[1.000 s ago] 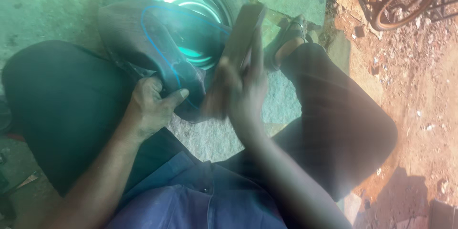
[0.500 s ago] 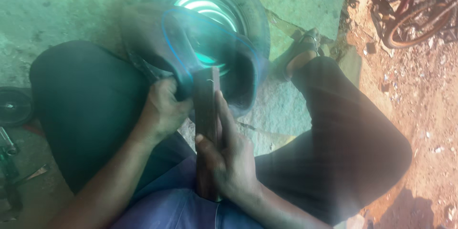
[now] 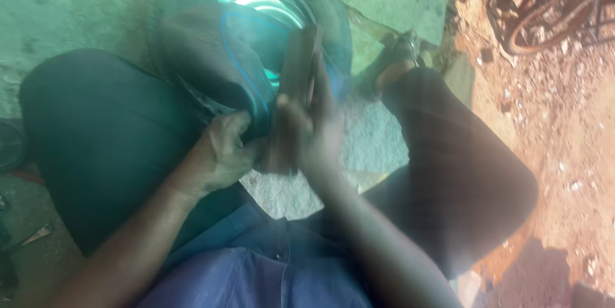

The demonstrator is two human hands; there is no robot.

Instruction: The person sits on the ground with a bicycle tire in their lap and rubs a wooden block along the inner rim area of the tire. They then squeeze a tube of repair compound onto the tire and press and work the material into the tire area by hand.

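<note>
A dark rubber tyre [image 3: 192, 0] lies on the ground between my knees, with a black inner tube [image 3: 205, 58] bulging out of its middle. My left hand [image 3: 218, 154] grips the near edge of the tube. My right hand [image 3: 307, 128] is closed around a flat, dark, bar-like tool [image 3: 298, 71] and presses it against the tube beside the left hand. The tool and the right hand are blurred.
My legs in dark trousers spread to both sides, with a sandalled foot [image 3: 397, 64] at the upper right. A bicycle wheel and frame [image 3: 551, 7] stand on reddish dirt at the far right. A small dark wheel [image 3: 9, 144] sits at the left edge.
My right hand has pushed the bar tool forward, away from my body and up onto the tube. The left hand has kept its hold on the tube edge.
</note>
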